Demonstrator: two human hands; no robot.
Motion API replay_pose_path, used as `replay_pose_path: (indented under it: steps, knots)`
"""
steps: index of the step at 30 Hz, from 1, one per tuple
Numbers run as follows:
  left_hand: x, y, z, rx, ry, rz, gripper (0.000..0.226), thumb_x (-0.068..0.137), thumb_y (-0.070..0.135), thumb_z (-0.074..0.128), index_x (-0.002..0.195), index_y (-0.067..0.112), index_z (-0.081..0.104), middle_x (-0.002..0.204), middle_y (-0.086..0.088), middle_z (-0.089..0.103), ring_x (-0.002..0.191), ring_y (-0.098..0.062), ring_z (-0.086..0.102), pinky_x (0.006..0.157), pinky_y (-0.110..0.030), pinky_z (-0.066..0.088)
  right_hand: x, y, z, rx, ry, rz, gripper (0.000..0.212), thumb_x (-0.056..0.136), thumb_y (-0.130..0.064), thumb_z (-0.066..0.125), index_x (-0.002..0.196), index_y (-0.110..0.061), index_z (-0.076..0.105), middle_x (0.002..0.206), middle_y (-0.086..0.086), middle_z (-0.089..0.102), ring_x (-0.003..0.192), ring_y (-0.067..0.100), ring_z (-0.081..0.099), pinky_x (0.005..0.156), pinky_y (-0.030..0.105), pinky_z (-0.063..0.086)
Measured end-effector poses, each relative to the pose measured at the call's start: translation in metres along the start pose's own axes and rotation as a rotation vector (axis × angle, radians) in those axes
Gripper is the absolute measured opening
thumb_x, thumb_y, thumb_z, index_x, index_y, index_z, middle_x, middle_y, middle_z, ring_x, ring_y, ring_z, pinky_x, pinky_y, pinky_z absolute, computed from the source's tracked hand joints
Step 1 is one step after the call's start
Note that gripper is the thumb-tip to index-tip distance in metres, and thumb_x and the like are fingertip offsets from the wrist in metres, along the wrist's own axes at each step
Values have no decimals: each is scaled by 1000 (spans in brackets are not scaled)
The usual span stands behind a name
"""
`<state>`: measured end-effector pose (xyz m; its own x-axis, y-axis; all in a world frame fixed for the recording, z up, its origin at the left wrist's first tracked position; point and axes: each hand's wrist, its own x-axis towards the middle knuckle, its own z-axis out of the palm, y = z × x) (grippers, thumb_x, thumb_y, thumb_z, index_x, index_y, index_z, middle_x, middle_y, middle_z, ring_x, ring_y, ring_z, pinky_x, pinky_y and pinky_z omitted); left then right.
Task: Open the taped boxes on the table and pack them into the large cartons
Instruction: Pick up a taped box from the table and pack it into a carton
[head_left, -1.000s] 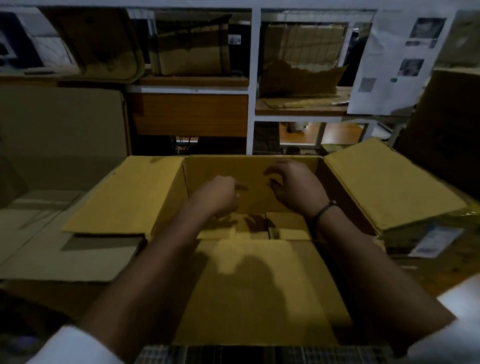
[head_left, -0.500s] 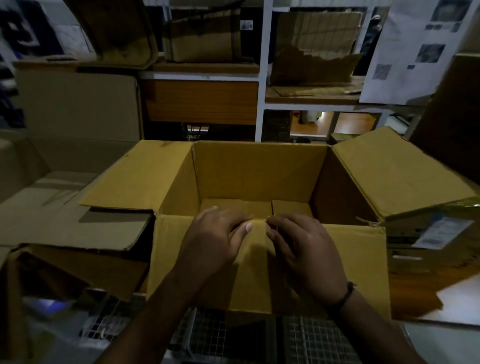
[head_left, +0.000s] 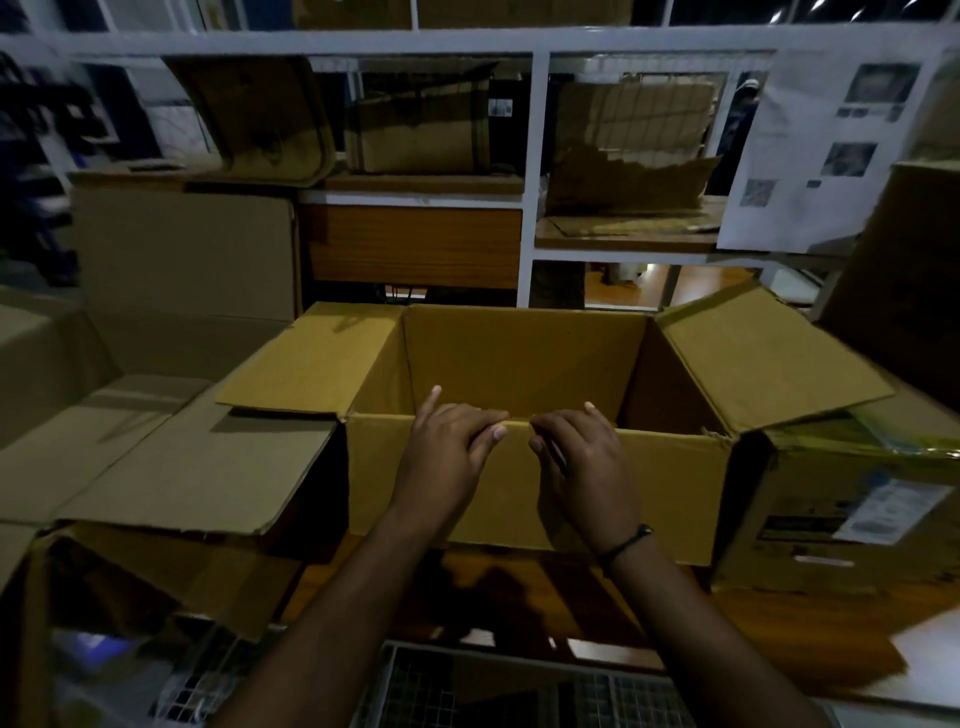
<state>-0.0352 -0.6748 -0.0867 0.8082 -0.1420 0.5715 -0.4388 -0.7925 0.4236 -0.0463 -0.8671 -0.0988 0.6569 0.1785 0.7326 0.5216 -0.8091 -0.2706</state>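
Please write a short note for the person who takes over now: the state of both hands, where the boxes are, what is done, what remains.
Left hand: open, fingers laid on the near rim of the large carton, holding nothing.
Right hand: the same, beside it on that rim.
The carton stands on the wooden table, side flaps folded outward; its floor is hidden from view.
A labelled box sits beside it on the right, with glossy tape on top.
Done: carton open.
To do: probably open that box and pack it.
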Motion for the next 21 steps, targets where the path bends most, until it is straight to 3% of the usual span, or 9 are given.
replay_pose_path:
  steps: [6,9,11,13,15,17,19,21]
  knots:
    - [25,-13,10,3,13,-9,24,102,39,59,118,30,74,109,10,74,108,-7,62,124,-27,8,21,14,19,-43,-32,25,11,97,-19,67,108,-15,67,103,3,67,97,22,63,117,50,34]
    - [28,-12,6,9,-11,-11,26,103,41,57,120,30,74,111,8,74,109,-10,63,123,-31,14,20,5,13,-62,-62,27,15,98,-17,63,113,-16,63,108,2,64,105,22,61,121,51,27]
    - [24,-8,-1,45,-42,13,30,104,43,53,124,30,71,117,8,72,113,-11,62,120,-34,22,8,-6,7,-98,-129,11,31,101,-24,58,130,-16,56,128,4,58,128,24,51,124,50,21]
    - [16,-4,-10,107,-64,25,34,105,44,51,130,29,68,130,9,66,121,-11,57,115,-35,30,-9,-13,-2,-164,-208,-9,57,101,-41,53,150,-15,39,154,6,39,149,26,28,126,48,13]
    - [7,0,-18,157,-65,10,37,103,43,54,136,29,63,143,8,56,129,-12,50,111,-35,36,-25,-15,-12,-227,-319,-33,83,96,-61,48,160,-18,19,168,9,9,156,26,1,127,48,3]
    - [0,4,-25,178,-77,2,42,101,43,56,141,30,59,151,7,49,136,-13,44,111,-36,38,-40,-14,-18,-277,-438,-66,107,84,-78,46,162,-19,2,168,9,-16,154,28,-19,124,51,-7]
    - [-3,9,-31,196,-127,-7,48,100,46,56,145,31,53,154,8,44,140,-13,39,113,-36,35,-50,-12,-20,-343,-498,-102,124,71,-85,52,162,-19,-3,167,12,-21,152,34,-23,120,57,-10]
    - [-3,15,-38,211,-199,-10,52,100,49,56,148,30,50,154,8,45,141,-13,37,113,-34,32,-53,-10,-23,-414,-529,-132,126,67,-78,65,162,-17,7,168,16,-9,153,39,-14,118,63,-3]
